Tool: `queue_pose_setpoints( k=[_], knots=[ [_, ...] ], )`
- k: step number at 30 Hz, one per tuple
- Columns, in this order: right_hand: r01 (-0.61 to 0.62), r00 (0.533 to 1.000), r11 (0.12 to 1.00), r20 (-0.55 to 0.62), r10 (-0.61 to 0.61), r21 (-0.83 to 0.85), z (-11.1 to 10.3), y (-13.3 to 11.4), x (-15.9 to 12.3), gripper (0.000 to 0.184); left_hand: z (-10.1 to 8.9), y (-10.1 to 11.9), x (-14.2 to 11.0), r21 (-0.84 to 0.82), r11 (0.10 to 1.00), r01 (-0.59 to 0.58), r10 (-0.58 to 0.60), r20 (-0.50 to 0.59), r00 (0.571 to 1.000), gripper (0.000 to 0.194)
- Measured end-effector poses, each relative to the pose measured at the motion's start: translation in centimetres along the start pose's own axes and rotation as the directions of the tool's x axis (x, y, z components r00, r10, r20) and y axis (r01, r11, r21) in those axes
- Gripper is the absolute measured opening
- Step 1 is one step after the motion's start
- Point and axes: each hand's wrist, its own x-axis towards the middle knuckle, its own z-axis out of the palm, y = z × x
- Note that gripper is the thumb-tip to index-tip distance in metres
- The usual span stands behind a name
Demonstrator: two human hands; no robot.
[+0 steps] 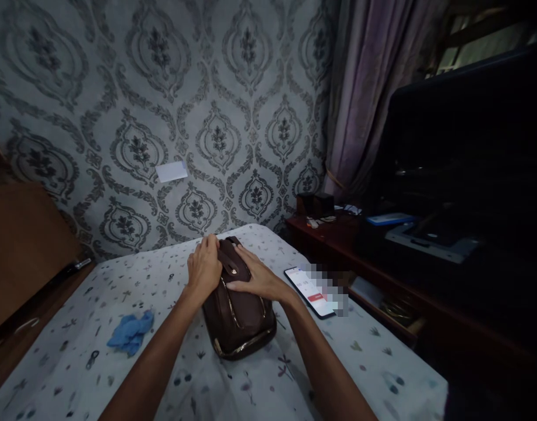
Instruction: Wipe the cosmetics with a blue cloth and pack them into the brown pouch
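A brown leather-look bag (246, 316) with gold-coloured zips lies on the patterned white cloth. My left hand (205, 266) is closed over the bag's upper left edge, its fingers curled and their tips partly hidden. On the bag's upper right, my right hand (262, 278) rests with thumb and fingers spread and stretched across the leather. A strap or flap with a small gold fitting shows between the hands. To the left lies a crumpled blue cloth (131, 332). Right of the bag is a phone (310, 289) with its screen lit, partly blurred out.
Behind the table (351, 362) stands a patterned wall with a white card (171, 171) on it. A dark red desk (301, 231) holds small black boxes and a large dark screen (461, 152); its drawer (409, 327) is pulled out. A brown box (27, 251) stands at left.
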Motion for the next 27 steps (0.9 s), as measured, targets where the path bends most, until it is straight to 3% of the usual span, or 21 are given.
queue_pose_setpoints(
  k=[5, 9, 14, 16, 20, 27],
  knots=[
    [0.017, 1.000, 0.997, 0.013, -0.016, -0.070, 0.2, -0.4, -0.4, 0.115, 0.2, -0.1, 0.2, -0.035, 0.999, 0.002, -0.003, -0.006, 1.000, 0.034],
    [0.020, 1.000, 0.995, 0.000, -0.020, -0.103, 0.4, -0.7, -0.5, 0.112, 0.4, -1.3, 0.2, -0.198, 0.978, -0.058, 0.055, -0.019, 0.998, 0.037],
    [0.038, 0.999, 0.991, 0.000, -0.039, -0.127, 0.2, -1.0, -0.7, 0.103, 1.1, -3.0, -2.6, -0.547, 0.812, -0.204, 0.168, -0.117, 0.979, 0.038],
    [0.034, 0.999, 0.989, 0.008, -0.033, -0.145, 0.1, -1.2, -0.7, 0.097, 1.8, -3.1, -4.7, -0.619, 0.765, -0.178, 0.118, -0.136, 0.984, 0.041],
    [0.009, 1.000, 0.979, -0.014, -0.012, -0.203, 0.5, -1.5, -0.8, 0.082, 3.8, -2.4, -7.8, -0.647, 0.758, -0.078, 0.010, -0.108, 0.994, 0.046],
    [-0.018, 0.993, 0.957, -0.116, -0.016, -0.289, 1.5, -1.1, -0.7, 0.070, 5.4, -1.3, -7.9, -0.660, 0.749, -0.060, -0.027, -0.121, 0.992, 0.047]
  ],
)
